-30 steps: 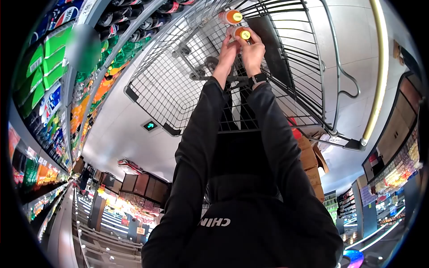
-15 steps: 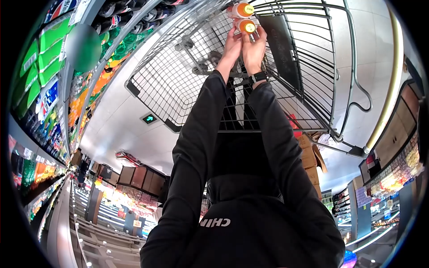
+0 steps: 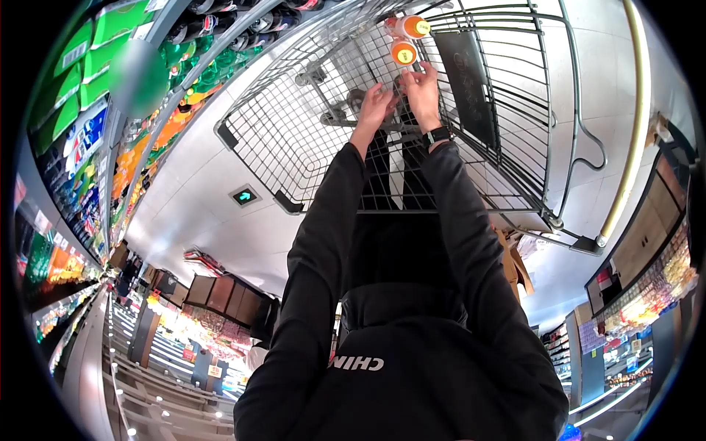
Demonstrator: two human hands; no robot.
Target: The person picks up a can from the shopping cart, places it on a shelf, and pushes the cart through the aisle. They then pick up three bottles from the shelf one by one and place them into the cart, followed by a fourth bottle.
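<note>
Two bottles with orange caps and round yellow labels stand side by side at the far end of the wire shopping cart [image 3: 294,143]. The farther bottle [image 3: 418,27] leans slightly in view; the nearer bottle [image 3: 404,53] is just beyond my fingertips. My right hand [image 3: 421,94], with a dark watch on its wrist, is just below the nearer bottle, fingers loosely bent and apart, holding nothing visible. Lower and to the left, my left hand [image 3: 375,106] is over the cart with bent, parted fingers and nothing in it. The bottles' lower parts are partly hidden.
Shelves of drink bottles [image 3: 151,140] and green packs [image 3: 73,84] run along the left. A dark panel [image 3: 468,88] is on the cart's right side, near a yellowish handle bar [image 3: 634,140]. A green arrow sign [image 3: 244,196] lies on the floor.
Both hands have let go of the nearer bottle and drawn back toward me, with their fingers apart. The two bottles now stand free of the hands.
</note>
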